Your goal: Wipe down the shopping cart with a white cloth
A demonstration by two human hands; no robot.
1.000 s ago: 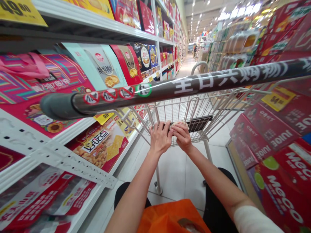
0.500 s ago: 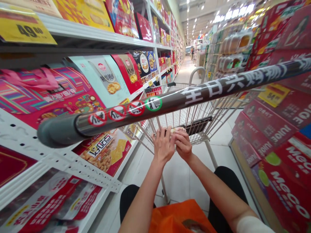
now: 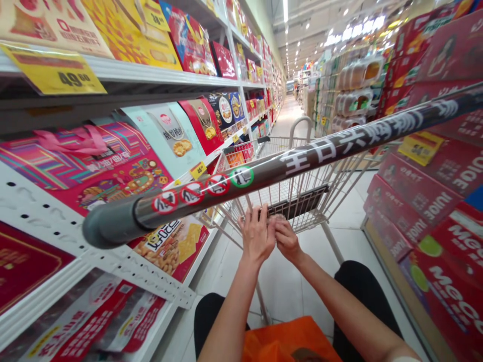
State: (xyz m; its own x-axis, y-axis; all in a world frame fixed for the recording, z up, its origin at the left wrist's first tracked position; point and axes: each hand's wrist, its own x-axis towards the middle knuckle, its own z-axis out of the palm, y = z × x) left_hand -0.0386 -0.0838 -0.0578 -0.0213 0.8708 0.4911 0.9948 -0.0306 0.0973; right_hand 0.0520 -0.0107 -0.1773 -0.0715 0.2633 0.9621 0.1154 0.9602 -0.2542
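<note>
Here are the hands, side by side just below the middle of the frame! The left hand (image 3: 258,236) is back-up, fingers reaching over the rear of the cart (image 3: 319,188) at the left end of its black panel (image 3: 302,202); whether they close on anything, I can't tell. Right beside it, the right hand (image 3: 289,241) has its fingers bunched on a small pale wad (image 3: 278,218), mid-frame, against the cart's rear, and what the wad is made of is too small to tell.

Above them the dark handle (image 3: 264,176) runs on a slant, its grey end cap (image 3: 111,223) at left, climbing to the right edge, with three red stickers and one green (image 3: 242,176), then white lettering.

Down at the bottom, black-clad knees either side, an orange cloth (image 3: 290,339) between them, pale floor tiles (image 3: 222,251) beyond!

Over on the left, shelves (image 3: 143,73) packed with boxes: a pale blue one (image 3: 169,133), a red one (image 3: 204,123) next to it, and a yellow price tag (image 3: 60,70) at upper left. On the right, stacked red cartons (image 3: 445,271) fill the side, and the aisle (image 3: 290,108) stretches away at the top.
</note>
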